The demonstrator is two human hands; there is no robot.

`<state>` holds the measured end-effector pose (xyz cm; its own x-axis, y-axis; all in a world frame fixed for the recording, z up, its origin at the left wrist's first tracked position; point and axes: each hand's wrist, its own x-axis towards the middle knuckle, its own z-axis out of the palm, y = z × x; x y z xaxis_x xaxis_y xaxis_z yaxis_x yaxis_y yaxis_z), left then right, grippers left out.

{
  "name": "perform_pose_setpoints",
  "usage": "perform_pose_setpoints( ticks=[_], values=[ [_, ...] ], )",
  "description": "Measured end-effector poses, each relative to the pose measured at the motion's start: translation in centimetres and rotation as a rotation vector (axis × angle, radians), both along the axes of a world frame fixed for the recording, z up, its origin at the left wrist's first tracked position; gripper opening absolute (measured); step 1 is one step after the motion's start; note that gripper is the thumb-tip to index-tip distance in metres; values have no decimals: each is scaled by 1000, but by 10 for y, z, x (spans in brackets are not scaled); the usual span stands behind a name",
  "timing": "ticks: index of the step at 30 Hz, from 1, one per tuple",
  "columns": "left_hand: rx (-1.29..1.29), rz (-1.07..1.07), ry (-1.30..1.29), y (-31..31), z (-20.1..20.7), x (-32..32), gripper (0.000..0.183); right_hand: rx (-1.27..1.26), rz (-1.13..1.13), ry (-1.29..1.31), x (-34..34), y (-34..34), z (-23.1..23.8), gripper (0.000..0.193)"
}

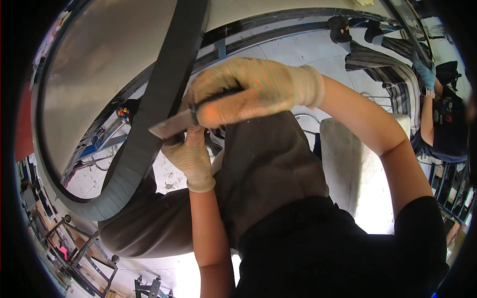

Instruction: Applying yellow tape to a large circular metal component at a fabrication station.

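Note:
My right hand (pixel 243 89), in a striped pale knit glove with a worn orange thumb, is closed around the dark handle of a flat-bladed knife (pixel 173 125). The wide metal blade points left and reaches the edge of a dark grey curved band (pixel 154 107), which forms the rim of a large glossy panel (pixel 107 64). My left hand (pixel 191 156), gloved the same way, is just below the blade, beside the band's edge. Its thumb is raised near the blade and its fingers are curled; what they grip, if anything, is hidden.
A pale block-like seat (pixel 343 159) stands at the right. Beyond it a person in striped trousers (pixel 392 69) sits with a blue-gloved hand (pixel 424 74) on a dark frame. A wheeled metal rack (pixel 84 248) is at the lower left. A blue metal support (pixel 99 145) shows under the panel.

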<state>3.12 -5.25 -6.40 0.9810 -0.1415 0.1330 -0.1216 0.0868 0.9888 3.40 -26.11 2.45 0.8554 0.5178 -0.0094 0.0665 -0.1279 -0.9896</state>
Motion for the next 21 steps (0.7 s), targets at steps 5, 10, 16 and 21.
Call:
perform_pose_setpoints(
  ticks=[5, 10, 16, 21],
  values=[
    [144, 63, -5, 20, -21, -1, 40, -109, 153, -449, -4, 15, 8, 40],
    [-21, -7, 38, 1, 1, 19, 45, -144, 108, 86, -29, -1, 41, 49],
    [-184, 20, 69, -6, 3, 15, 40, -259, -177, 541, -31, 2, 34, 43],
    [-46, -126, 31, 5, 2, 15, 58, -228, -156, 528, -23, 10, 27, 41]
  ],
)
